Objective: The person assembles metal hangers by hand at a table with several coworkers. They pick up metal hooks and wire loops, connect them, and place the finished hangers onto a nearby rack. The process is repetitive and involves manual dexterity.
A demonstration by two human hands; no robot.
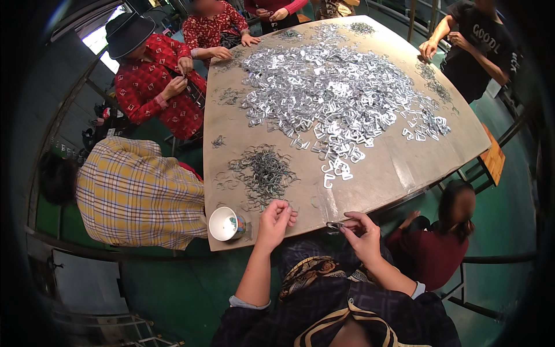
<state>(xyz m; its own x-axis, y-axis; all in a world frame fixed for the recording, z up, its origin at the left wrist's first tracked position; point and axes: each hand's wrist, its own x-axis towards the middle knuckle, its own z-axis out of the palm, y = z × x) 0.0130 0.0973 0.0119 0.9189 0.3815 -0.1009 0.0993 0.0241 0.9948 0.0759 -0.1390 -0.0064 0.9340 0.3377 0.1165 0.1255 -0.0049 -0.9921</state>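
My left hand (275,224) is at the table's near edge, fingers curled in toward the thumb; whatever they pinch is too small to make out. Just beyond it lies a pile of thin, dark, curved wire pieces (266,173). A small metal hook (334,226) is pinched between the thumb and fingers of my right hand (363,236), over the same edge. Farther off, a broad heap of shiny flat metal hooks (329,92) covers the middle of the table, with a few stray hooks (328,180) trailing toward me.
A white paper cup (223,224) stands at the near left corner of the brown-covered table (370,194). People sit or stand around it: a plaid shirt (139,191) close on my left, a dark red top (433,254) at right. Smaller wire piles (228,96) lie along the edges.
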